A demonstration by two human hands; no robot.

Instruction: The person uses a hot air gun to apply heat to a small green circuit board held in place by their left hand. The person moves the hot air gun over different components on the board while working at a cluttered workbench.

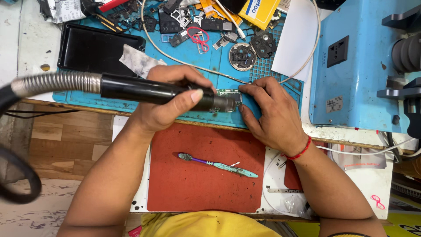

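On the blue mat (193,57), the left hand (169,103) grips a hot-air wand (153,93) closed-fisted over a small circuit board (230,94) that the right hand (272,116) pins with its fingertips, so heating seems underway and steady aim matters next.

One hot-air handpiece (149,91), one circuit board (229,94), one toothbrush (219,165), two mats (272,70).

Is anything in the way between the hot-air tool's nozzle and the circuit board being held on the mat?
Nothing visible. The left hand holds the hot-air tool with its nozzle right at the circuit board, which the right hand pins to the blue mat. A white cable passes behind.
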